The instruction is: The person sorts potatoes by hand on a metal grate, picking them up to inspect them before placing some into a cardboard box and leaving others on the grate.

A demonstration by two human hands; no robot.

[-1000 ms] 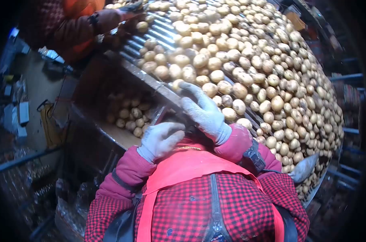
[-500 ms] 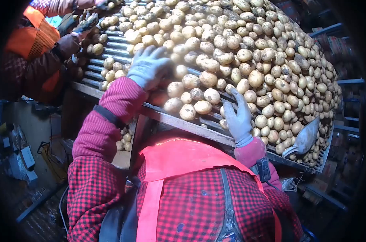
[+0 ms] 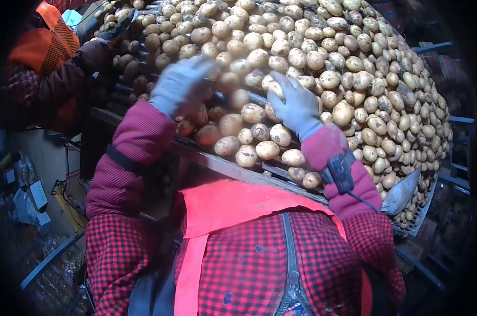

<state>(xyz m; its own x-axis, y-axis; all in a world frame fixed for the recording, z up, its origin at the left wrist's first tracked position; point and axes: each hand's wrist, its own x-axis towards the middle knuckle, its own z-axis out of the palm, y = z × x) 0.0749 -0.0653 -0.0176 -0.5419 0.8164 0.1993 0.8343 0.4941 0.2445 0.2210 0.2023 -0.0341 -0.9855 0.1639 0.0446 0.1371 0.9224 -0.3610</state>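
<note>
A deep heap of soil-marked potatoes (image 3: pixel 343 113) covers a sorting table of metal bars (image 3: pixel 257 98). My left hand (image 3: pixel 180 84), in a pale grey glove, reaches over potatoes left of centre; motion smears its fingers, and what lies under the palm is hidden. My right hand (image 3: pixel 296 105), gloved alike, is open, with thumb and forefinger apart, touching potatoes at the heap's near side. Between and below the hands lie several loose potatoes (image 3: pixel 267 150), some blurred. They are close to the table's front edge (image 3: pixel 238 171).
At the upper left stands a person in an orange vest (image 3: pixel 36 50), with a dark-gloved hand (image 3: pixel 117 29) over potatoes. A grey, scoop-shaped object (image 3: pixel 401 192) rests on the heap's right end. White boxes (image 3: pixel 37 195) sit on the lower left floor.
My right hand has moved up and left, further onto the potatoes. My left hand has shifted slightly left and down. Potatoes now cover more of the bars at the left.
</note>
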